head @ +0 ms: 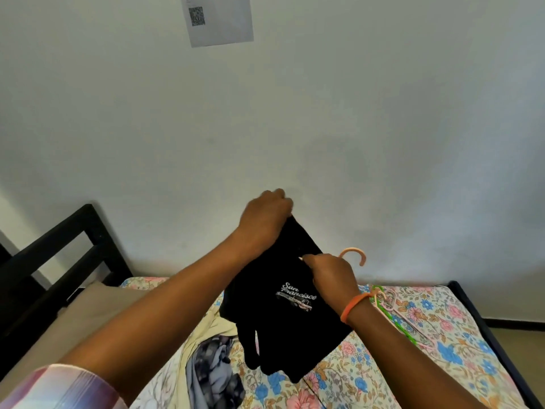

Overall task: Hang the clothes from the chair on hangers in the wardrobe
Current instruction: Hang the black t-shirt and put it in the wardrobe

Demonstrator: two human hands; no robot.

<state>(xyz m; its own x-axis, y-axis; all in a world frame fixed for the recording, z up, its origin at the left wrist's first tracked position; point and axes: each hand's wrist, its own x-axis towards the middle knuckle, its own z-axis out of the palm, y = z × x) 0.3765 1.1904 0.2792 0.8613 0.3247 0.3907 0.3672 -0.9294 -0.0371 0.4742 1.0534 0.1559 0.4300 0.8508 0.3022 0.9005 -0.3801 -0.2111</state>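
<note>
Lying nearest, at 6 o'clock, a grey patterned garment (216, 370) and a cream garment (213, 323) are resting on the floral bedsheet (442, 349). Above them the black San Francisco T-shirt (283, 317) is hanging over the bed. At 3 o'clock, green and pink hangers (392, 312) are lying. The right hand (331, 276) is pinching the shirt beside a peach hanger hook (355, 253). Farthest, at 12 o'clock, the left hand (265, 216) is gripping the shirt's top edge.
</note>
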